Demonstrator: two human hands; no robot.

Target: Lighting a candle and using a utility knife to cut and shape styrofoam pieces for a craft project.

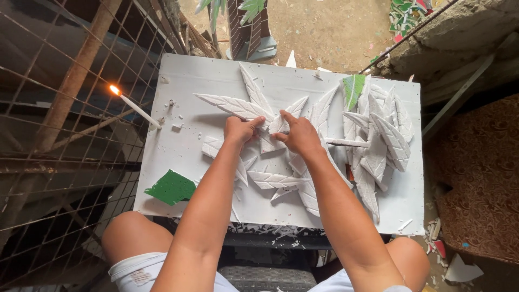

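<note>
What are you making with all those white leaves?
A person sits with a white foam board across their knees. Both hands meet at its middle: the left hand and the right hand pinch a white carved foam leaf between them. More white foam leaves are piled at the right. A lit white candle stands at the board's left edge, and a green foam scrap lies near the front corner.

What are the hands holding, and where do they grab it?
Both the left hand and right hand pinch white foam leaves where their inner ends meet, over the white board.
</note>
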